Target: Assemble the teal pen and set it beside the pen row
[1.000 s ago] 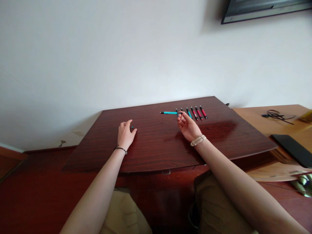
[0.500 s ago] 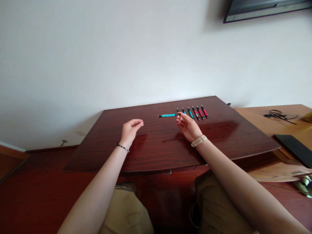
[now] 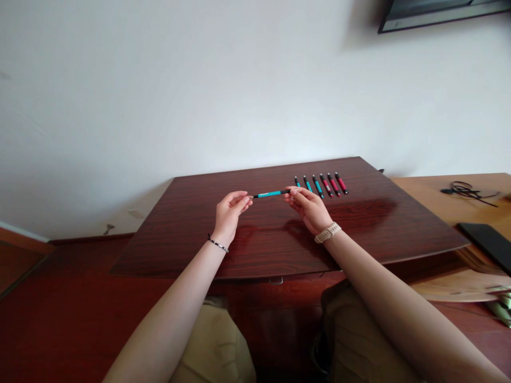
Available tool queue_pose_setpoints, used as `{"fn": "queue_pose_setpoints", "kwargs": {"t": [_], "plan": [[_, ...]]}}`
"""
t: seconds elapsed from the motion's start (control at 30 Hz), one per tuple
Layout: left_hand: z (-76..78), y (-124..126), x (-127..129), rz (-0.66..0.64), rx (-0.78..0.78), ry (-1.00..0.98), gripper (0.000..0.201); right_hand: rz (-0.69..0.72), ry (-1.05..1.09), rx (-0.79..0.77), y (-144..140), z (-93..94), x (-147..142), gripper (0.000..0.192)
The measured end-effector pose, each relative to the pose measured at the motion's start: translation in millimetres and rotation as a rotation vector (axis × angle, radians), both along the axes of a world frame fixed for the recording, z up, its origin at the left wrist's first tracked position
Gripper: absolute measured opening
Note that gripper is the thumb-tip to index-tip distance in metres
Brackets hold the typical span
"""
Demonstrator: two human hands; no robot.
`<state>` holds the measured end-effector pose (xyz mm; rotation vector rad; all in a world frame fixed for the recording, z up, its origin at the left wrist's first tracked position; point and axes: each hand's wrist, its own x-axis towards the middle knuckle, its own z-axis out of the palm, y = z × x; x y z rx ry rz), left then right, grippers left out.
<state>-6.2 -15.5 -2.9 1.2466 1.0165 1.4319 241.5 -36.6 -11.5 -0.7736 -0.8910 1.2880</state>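
A blue pen (image 3: 270, 194) with black ends is held level above the dark wooden table (image 3: 191, 213). My left hand (image 3: 231, 211) pinches its left end between thumb and fingertips. The fingers of my right hand (image 3: 309, 206) are closed on its black right end. Just beyond my right hand, several pens lie side by side in a row: blue ones (image 3: 318, 186) on the left and red ones (image 3: 341, 183) on the right. My right hand partly hides the nearest blue pen of the row.
To the right stands a lighter wooden desk (image 3: 423, 191) with a coiled black cable (image 3: 463, 189) and a flat black object (image 3: 485, 242) on it. A white wall (image 3: 199, 96) rises behind the table. A screen (image 3: 439, 16) hangs at the upper right.
My left hand has moved right and taken hold of the blue pen's left end. Before, only my right hand held it. The view has shifted slightly.
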Motion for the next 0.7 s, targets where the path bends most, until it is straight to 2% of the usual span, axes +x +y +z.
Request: {"fn": "queue_pose_setpoints", "kwargs": {"t": [0.37,0.53,0.7], "plan": [[-1.4,-1.4,8.0,0.028,0.013,0.006,0.032,-0.003,-0.029,-0.014,-1.4,-0.4,1.5,0.035],[-2.4,0.3,5.5,0.045,0.040,0.035,0.034,-0.031,-0.169,0.003,1.3,-6.1,5.9,0.033],[-1.0,-0.4,5.4,0.036,0.054,0.025,0.035,-0.091,-0.295,0.000,6.7,-13.0,6.9,0.048]]}}
